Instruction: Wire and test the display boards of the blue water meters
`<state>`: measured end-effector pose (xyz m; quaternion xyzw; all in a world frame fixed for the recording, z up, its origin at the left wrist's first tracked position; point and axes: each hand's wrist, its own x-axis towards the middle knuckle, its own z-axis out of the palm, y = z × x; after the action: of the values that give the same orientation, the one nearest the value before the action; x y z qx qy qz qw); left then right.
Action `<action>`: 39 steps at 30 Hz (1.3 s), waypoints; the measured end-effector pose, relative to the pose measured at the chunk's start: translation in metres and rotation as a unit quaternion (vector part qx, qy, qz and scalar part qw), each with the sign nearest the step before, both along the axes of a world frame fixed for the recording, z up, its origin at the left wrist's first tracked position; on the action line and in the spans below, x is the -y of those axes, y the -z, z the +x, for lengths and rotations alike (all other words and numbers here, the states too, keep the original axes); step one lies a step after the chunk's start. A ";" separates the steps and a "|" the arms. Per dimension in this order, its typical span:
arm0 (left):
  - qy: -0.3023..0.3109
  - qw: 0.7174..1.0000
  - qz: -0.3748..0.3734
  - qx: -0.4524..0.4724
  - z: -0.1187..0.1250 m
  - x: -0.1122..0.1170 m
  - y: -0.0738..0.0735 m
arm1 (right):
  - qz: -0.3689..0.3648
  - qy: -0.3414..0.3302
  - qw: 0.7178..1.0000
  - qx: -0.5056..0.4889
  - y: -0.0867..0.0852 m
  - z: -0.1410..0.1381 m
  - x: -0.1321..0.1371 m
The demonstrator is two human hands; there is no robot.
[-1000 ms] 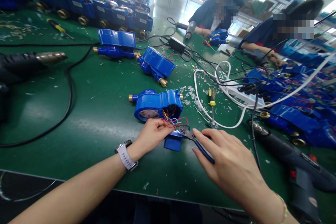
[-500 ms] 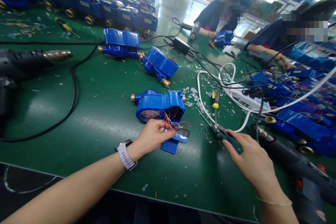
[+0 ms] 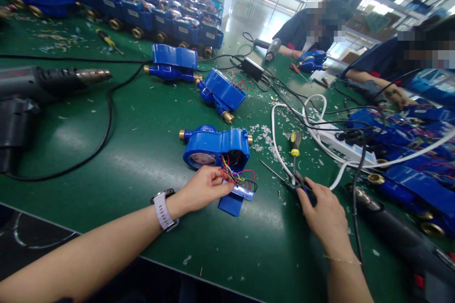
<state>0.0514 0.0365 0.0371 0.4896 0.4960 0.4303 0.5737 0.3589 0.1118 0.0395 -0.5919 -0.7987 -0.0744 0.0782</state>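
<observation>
My left hand (image 3: 202, 189), with a watch on its wrist, pinches thin coloured wires (image 3: 236, 177) between thumb and fingers. They run from the open compartment of a blue water meter (image 3: 216, 147) with brass ends, lying just beyond the hand. Below the wires lie a clear-wrapped cylindrical part (image 3: 243, 192) and a flat blue cover (image 3: 231, 204). To the right, my right hand (image 3: 325, 215) has its thumb and fingers round the dark blue handles of pliers (image 3: 306, 190). Touching or close by the pliers' jaws are a yellow-black screwdriver (image 3: 295, 144) and a thin metal shaft (image 3: 273, 172).
Two more blue meters (image 3: 174, 61) (image 3: 222, 90) lie beyond, with rows of others (image 3: 142, 14) at the back left. Heat guns (image 3: 53, 80) (image 3: 394, 227) rest at both sides. A white power strip (image 3: 344, 147) and cables cross the right. Two co-workers sit at the far right.
My right hand has moved left and closed in round the pliers' handles. My left hand keeps its pinch on the wires. The whole view has shifted slightly.
</observation>
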 end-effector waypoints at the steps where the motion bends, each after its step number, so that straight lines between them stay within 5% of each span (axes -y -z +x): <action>1: 0.003 1.000 -0.008 0.011 0.000 0.000 0.000 | 0.000 -0.002 1.000 -0.001 0.001 0.000 -0.002; 5: 0.004 0.998 -0.026 0.052 -0.001 0.001 0.000 | 0.030 -0.020 0.999 -0.021 -0.001 -0.009 -0.006; 9: 0.007 0.996 -0.047 0.074 -0.003 0.002 -0.006 | 0.091 -0.146 0.971 -0.163 -0.019 -0.033 0.006; 15: 0.017 0.994 -0.049 0.100 -0.002 0.003 -0.012 | -0.098 -0.365 0.883 -0.279 -0.040 -0.088 0.038; 25: 0.029 0.978 -0.045 0.201 0.000 0.004 -0.018 | -0.132 -0.361 0.823 -0.417 -0.005 -0.115 0.054; 39: 0.033 0.969 -0.046 0.240 -0.001 0.005 -0.016 | -0.140 -0.362 0.815 -0.430 0.000 -0.117 0.054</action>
<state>0.0500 0.0319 0.0529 0.3610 0.3465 0.4933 0.7115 0.2417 0.0578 0.0396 -0.2360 -0.8423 0.3344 0.3509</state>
